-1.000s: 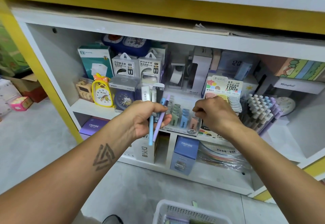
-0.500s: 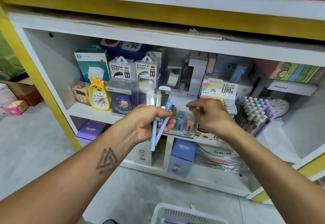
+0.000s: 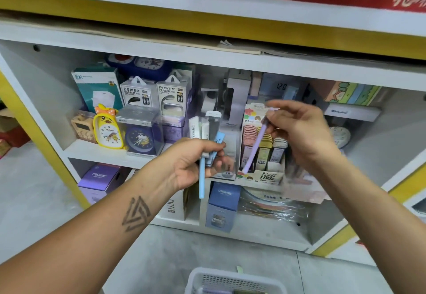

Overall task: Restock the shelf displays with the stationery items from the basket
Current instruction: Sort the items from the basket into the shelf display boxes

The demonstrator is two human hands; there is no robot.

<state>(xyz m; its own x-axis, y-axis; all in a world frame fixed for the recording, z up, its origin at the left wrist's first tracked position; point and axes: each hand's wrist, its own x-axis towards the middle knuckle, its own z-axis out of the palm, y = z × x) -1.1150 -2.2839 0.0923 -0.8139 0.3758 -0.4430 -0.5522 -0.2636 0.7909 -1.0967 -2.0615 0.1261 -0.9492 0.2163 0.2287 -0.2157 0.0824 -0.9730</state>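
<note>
Left hand (image 3: 196,164) up in front of the middle shelf (image 3: 96,153), fingers curled round a small bundle: a light blue pen (image 3: 202,178) hanging down past the palm, plus a few flat packaged items (image 3: 208,127) poking up above the knuckles. Right hand (image 3: 299,132) out at the same height, just to the right, pinching a lilac pen (image 3: 254,148) near its top end, tip slanting down and left towards the front edge of the shelf. Blurred, that hand, so exact finger placement hard to call.

Behind the lilac pen, a cardboard display box of pencil-lead cases (image 3: 262,153) sitting at the shelf's front edge. Further left along the same shelf: yellow duck alarm clock (image 3: 107,130), dark blue clock in a clear box (image 3: 140,136), and two white boxes marked POWER BANK (image 3: 156,94) towards the back. Lower compartment under the shelf: purple box (image 3: 100,176) at the left, blue box (image 3: 222,203) near the middle.

White basket (image 3: 230,280) down at the bottom edge of view, on the floor, only its rim and a few items inside showing. Well below both hands.
</note>
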